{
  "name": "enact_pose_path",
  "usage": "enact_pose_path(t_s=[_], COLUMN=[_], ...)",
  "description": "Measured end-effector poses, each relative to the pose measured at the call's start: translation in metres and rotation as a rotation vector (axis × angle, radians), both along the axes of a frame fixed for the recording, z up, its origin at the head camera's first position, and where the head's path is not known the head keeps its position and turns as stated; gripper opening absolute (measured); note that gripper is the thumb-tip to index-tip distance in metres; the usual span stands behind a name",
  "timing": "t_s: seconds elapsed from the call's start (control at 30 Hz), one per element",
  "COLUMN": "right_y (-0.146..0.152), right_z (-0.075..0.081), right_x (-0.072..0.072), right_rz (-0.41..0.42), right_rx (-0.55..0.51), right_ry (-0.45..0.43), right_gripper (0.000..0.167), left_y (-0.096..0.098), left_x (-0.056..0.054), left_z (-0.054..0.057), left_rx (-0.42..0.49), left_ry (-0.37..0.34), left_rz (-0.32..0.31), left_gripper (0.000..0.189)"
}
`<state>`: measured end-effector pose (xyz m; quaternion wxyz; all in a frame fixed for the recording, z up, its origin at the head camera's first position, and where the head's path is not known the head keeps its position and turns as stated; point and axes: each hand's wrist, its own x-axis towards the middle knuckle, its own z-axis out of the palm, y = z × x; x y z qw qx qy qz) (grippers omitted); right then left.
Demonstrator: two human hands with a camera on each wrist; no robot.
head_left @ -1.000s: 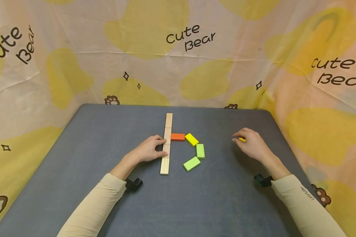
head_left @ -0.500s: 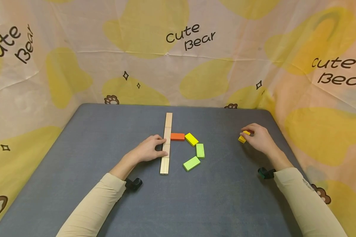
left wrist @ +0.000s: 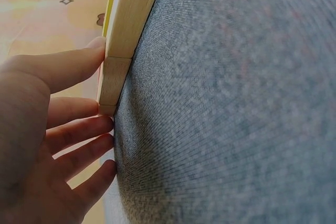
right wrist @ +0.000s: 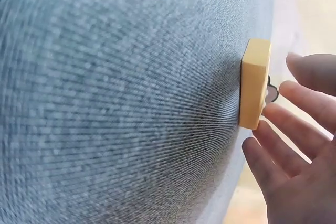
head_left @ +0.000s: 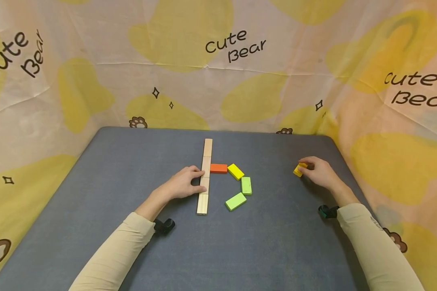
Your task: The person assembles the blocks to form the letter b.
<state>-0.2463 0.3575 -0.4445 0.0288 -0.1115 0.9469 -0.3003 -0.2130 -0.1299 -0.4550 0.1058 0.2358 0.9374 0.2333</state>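
My left hand (head_left: 183, 182) rests its thumb and index fingertip on a straight row of plain wooden blocks (head_left: 206, 161). In the left wrist view, the thumb lies on the upper face of the wooden blocks (left wrist: 123, 30) and the other fingers are loosely spread. On the right, a yellow block (head_left: 298, 171) lies flat on the table under the fingertips of my right hand (head_left: 318, 171). The right wrist view shows the thumb standing off from this yellow block (right wrist: 254, 87), the other fingers loosely extended close beside it.
From the wooden row, an orange block (head_left: 218, 168), another yellow block (head_left: 235, 171), a green block (head_left: 246, 186) and a second green block (head_left: 236, 201) curve round to the right. Patterned cloth (head_left: 255, 97) walls the grey table (head_left: 258, 242) at the back and sides.
My right hand has shifted slightly to the right, and more of the yellow block, mostly covered by the fingers before, now shows. The left hand and the other blocks have stayed in place.
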Motion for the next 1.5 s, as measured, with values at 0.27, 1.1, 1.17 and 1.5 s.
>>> enact_pose_path(t_s=[0.27, 1.1, 1.17, 1.5], right_y=[0.006, -0.002, -0.005, -0.030], right_z=[-0.002, -0.007, -0.007, 0.003], right_x=[0.001, 0.007, 0.007, 0.015], right_rz=[0.022, 0.021, 0.024, 0.082], right_rx=[-0.006, 0.011, -0.004, -0.071], right_ry=[0.034, 0.049, 0.047, 0.070], right_gripper=[0.040, 0.031, 0.030, 0.029], left_y=[0.000, 0.000, 0.001, 0.001], left_x=[-0.001, -0.002, -0.002, -0.002], left_z=[-0.003, -0.003, -0.003, -0.002], left_rx=[-0.011, -0.020, -0.021, -0.028], left_ry=[-0.001, -0.016, -0.016, -0.015], left_rz=[0.004, 0.013, 0.012, 0.014], left_gripper=[0.070, 0.070, 0.071, 0.071])
